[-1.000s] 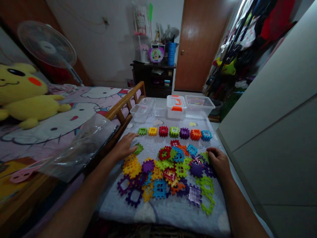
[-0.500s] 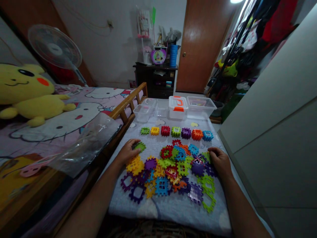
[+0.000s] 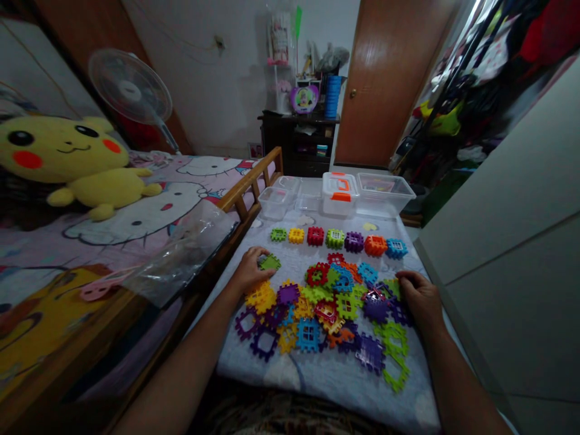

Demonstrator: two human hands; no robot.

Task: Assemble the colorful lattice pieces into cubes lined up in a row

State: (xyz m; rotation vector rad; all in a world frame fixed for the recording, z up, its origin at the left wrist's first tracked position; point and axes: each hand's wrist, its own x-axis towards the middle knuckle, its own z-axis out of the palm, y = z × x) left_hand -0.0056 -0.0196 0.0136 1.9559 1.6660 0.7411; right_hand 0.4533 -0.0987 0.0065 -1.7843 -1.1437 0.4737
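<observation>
My left hand [image 3: 254,269] is closed around the edge of a green interlocking block piece [image 3: 270,262], left of the pile. At the pile's right side, the curled fingers of my right hand [image 3: 421,295] pinch the edge of another green piece [image 3: 393,289], partly hidden by the fingers. Between the hands lies a loose heap of toothed plastic pieces, among them a yellow piece [image 3: 260,297], a purple piece [image 3: 288,294], a blue window piece [image 3: 309,335] and a red piece [image 3: 317,274]. Behind them runs a row of assembled blocks, with a purple block [image 3: 354,241] and an orange block [image 3: 376,245].
Clear plastic boxes stand at the table's far end, one lidded box [image 3: 339,194] with orange clips. A wooden bed rail [image 3: 254,181] borders the left side, with a plastic bag [image 3: 190,248] beside it. A white cabinet [image 3: 512,241] stands at the right.
The head view has turned slightly left, so everything appears further right. More of the green piece in my left hand shows now. My right hand stays at the same green piece.
</observation>
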